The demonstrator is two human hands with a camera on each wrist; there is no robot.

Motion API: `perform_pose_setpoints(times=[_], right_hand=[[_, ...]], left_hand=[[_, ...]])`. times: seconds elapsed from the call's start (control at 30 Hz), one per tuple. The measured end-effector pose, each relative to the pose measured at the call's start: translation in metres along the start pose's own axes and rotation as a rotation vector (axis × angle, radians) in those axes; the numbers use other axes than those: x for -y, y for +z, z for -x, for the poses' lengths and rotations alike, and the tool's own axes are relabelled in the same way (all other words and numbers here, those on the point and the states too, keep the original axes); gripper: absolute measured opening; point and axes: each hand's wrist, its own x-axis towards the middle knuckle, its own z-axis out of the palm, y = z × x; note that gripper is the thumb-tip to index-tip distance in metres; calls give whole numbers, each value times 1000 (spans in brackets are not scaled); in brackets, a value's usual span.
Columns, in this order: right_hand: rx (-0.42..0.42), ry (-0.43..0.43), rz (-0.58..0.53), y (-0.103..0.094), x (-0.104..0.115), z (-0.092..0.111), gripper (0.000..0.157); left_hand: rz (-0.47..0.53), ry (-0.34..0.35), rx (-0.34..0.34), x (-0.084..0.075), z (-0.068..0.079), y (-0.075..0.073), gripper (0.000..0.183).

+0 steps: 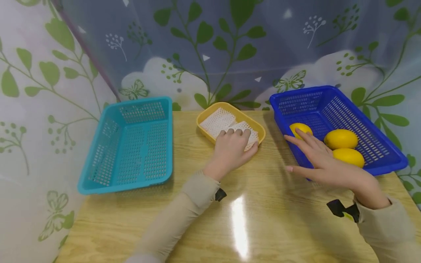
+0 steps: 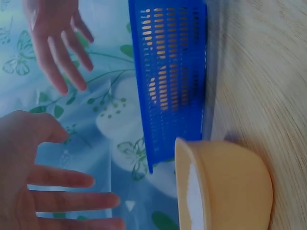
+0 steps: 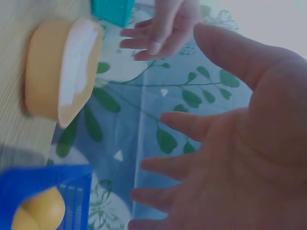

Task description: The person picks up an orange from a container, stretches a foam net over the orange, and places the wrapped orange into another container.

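My left hand (image 1: pixel 230 149) hovers over the small yellow tray (image 1: pixel 262 132), palm down and holding nothing. In the left wrist view its fingers (image 2: pixel 76 200) reach out loosely above the tray's rim. White foam netting (image 1: pixel 218 121) lies in two bunches inside the tray, partly covered by the hand. Over the near left side of the dark blue basket (image 1: pixel 365 112) is my right hand (image 1: pixel 323 160), with fingers spread and nothing in its grasp. Three lemons (image 1: pixel 342 139) sit in that basket, one of them partly behind the right fingers.
A teal basket (image 1: pixel 143 146) with slotted sides stands at the left with nothing in it. The wooden table (image 1: pixel 269 219) carries all three containers. Behind them hangs a leaf-patterned cloth (image 1: pixel 230 54), close to their back edges.
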Motion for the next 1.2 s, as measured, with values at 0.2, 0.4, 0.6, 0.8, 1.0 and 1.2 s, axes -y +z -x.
perform_pose_setpoints(times=[0.2,0.4,0.6,0.8,1.0,1.2], right_hand=[[-60,-1,33,-14,-17,-16,70],[-83,38,-23,-28,-36,-28,65],[-91,134,-19,-37,-55,-36,65],[-107,239,-12,-43,-76,-50,69],[-133,331,-18,-49,-96,-63,73],[-74,346,-29,-51,-106,-80,71]], left_hand=[[5,22,-85,-23,-20,11,30],[-6,-8,-10,-41,-35,19,35],[26,-39,115,-54,-45,28,36],[16,-64,237,-67,-50,42,46],[-8,-107,314,-83,-54,53,62],[-47,-179,422,-98,-58,61,78]])
